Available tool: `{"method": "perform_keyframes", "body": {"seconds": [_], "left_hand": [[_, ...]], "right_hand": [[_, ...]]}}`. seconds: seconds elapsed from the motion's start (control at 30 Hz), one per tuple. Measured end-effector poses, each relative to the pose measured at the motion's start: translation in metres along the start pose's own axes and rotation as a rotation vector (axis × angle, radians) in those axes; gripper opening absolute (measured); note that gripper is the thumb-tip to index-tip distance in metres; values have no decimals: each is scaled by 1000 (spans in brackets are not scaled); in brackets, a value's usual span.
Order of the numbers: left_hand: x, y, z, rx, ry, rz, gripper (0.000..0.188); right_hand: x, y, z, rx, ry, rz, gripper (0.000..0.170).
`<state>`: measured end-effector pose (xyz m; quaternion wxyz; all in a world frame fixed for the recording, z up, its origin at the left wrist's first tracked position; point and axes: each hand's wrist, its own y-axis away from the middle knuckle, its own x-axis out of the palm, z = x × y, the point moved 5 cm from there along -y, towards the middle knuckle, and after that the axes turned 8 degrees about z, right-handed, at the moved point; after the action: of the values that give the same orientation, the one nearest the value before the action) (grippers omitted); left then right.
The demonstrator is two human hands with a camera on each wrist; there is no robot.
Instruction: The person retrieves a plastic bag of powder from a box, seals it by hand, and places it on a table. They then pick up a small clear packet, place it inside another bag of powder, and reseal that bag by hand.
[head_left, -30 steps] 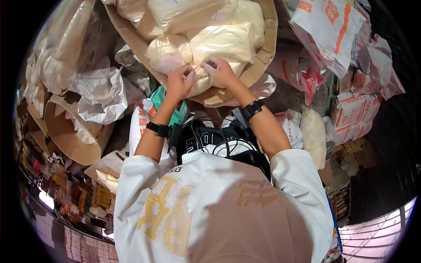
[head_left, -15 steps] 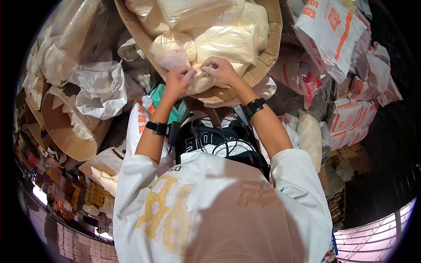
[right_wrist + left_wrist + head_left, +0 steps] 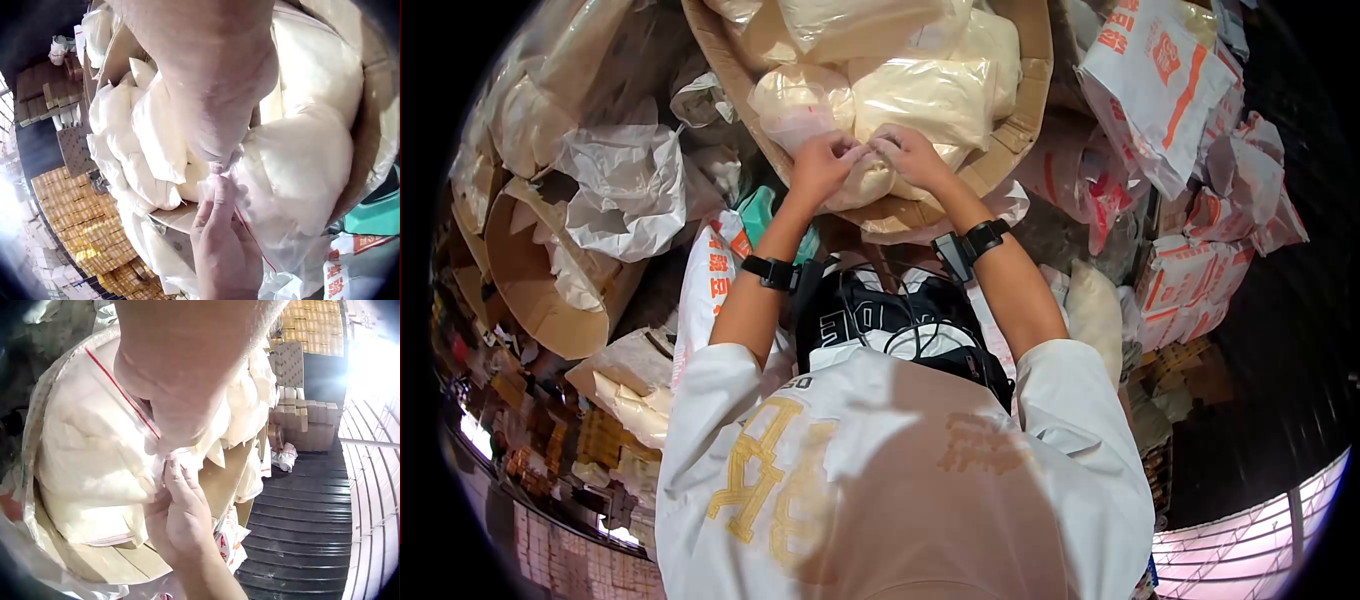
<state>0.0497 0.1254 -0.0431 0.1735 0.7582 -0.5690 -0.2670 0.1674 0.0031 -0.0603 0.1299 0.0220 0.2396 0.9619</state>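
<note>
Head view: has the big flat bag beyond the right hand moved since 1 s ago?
No. Beyond the right hand, the flat bag sits as before against the right wall of the carton; the whole view shifted.

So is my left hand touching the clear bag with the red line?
Touching. The right wrist view shows the left hand pinching the clear bag by its loose plastic between thumb and fingers.

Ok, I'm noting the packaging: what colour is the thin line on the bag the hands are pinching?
Red; the thin line shows best in the left wrist view.
</note>
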Motion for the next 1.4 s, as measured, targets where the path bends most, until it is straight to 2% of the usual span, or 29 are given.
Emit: {"method": "perform_keyframes", "body": {"seconds": [0.27,0.37,0.47,0.57,0.67,0.9,1.0,1.1,1.2,1.3,1.4], "left_hand": [[7,-4,-14,-5,-75,-54,20],[3,10,-30,74,-141,-112,16],[0,22,-41,191,-335,-154,11],[-3,39,-52,381,-623,-184,8],[-5,50,-30,392,-648,-222,5],[-22,74,-1,328,-469,-266,4],[-25,87,9,288,-392,-265,5],[-30,97,14,260,-337,-269,4],[-34,101,18,276,-299,-297,4],[-37,110,18,265,-303,-326,5],[-34,122,3,316,-337,-351,7]], "right_hand": [[-8,9,11,34,128,-122,18],[-4,9,14,26,88,-136,17],[-4,11,17,50,77,-157,16],[-5,9,10,62,96,-147,18],[-5,6,-6,75,47,-124,19],[-6,7,-12,78,-93,-138,16],[-8,8,-12,13,-85,-113,15],[-10,10,-9,33,-60,-90,14],[-14,13,-3,66,23,-82,15],[-25,17,31,-69,222,126,19],[-5,28,95,-367,870,138,34]]}}
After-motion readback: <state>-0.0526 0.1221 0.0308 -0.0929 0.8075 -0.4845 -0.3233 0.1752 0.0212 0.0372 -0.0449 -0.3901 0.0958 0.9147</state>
